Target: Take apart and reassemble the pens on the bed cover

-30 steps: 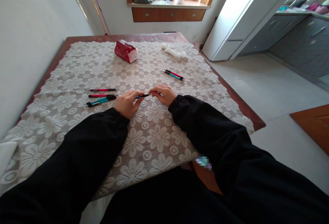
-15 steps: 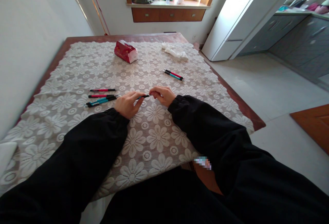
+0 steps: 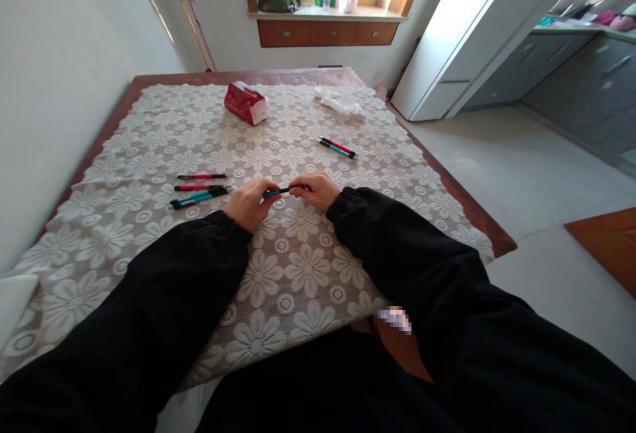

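From the head view, we find both bare hands raised at the near-middle of the table (image 3: 293,75), over a floral cloth (image 3: 308,267), with a teal and black pen (image 3: 284,190) spanning the gap between them. We record the left hand (image 3: 253,202) pinching the pen's teal end between thumb and fingers. We note the right hand (image 3: 314,190) with its fingertips closed on the black end; a dark bit shows among those fingers, and we cannot tell whether it belongs to the pen or is separate. The pen lies nearly level, its right end slightly farther from us. To the left of the left hand, we observe an upper red pen (image 3: 199,176) lying alone, a lower red pen (image 3: 193,188) nearer us, and teal pens (image 3: 199,197) overlapping just beside it; contact between these is unclear. Beyond the right hand, we log a red pen (image 3: 342,146) and a blue pen (image 3: 338,149) side by side, well apart from the left group. Farther back, we see a red packet (image 3: 243,103) on the left and a crumpled white bag (image 3: 342,105) on the right.
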`<action>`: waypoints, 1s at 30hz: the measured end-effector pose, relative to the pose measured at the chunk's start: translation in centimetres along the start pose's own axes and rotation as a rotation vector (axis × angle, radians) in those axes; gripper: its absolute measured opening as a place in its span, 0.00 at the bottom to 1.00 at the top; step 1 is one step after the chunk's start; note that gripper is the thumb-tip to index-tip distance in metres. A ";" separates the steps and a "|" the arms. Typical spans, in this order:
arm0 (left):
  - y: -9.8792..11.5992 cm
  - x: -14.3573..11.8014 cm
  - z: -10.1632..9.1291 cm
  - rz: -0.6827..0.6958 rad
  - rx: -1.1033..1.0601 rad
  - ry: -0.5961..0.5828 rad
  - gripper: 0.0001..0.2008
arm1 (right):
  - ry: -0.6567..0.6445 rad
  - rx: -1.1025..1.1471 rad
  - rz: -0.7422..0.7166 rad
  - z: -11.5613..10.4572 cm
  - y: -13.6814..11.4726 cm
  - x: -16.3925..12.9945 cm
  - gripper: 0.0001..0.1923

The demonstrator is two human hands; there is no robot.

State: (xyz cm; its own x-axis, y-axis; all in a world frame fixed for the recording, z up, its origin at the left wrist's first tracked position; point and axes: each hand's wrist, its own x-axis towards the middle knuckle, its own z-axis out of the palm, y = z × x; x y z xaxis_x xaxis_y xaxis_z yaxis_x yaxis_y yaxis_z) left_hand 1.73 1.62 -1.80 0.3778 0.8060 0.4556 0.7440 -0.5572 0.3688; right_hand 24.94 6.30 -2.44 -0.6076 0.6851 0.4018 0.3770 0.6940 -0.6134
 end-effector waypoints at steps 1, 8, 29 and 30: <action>0.1 0.0 0.0 -0.013 0.004 -0.003 0.11 | 0.024 -0.024 -0.014 0.0 0.0 0.0 0.10; 1.1 0.1 -0.8 -0.161 0.178 -0.107 0.23 | 0.103 -0.098 -0.185 -0.1 -0.2 -0.1 0.12; 1.7 0.1 -1.0 -0.142 0.166 -0.198 0.20 | 0.141 0.150 -0.033 -0.5 -0.5 0.0 0.08; 1.7 0.1 -1.0 -0.148 0.165 -0.190 0.19 | 0.124 0.161 -0.029 -0.5 -0.4 0.0 0.08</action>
State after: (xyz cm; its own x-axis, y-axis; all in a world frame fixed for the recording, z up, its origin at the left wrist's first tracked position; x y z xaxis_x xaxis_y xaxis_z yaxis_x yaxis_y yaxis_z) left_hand 2.49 0.58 -0.31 0.3433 0.9078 0.2410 0.8723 -0.4033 0.2765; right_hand 25.07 6.13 -1.85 -0.5219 0.6945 0.4953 0.2377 0.6760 -0.6975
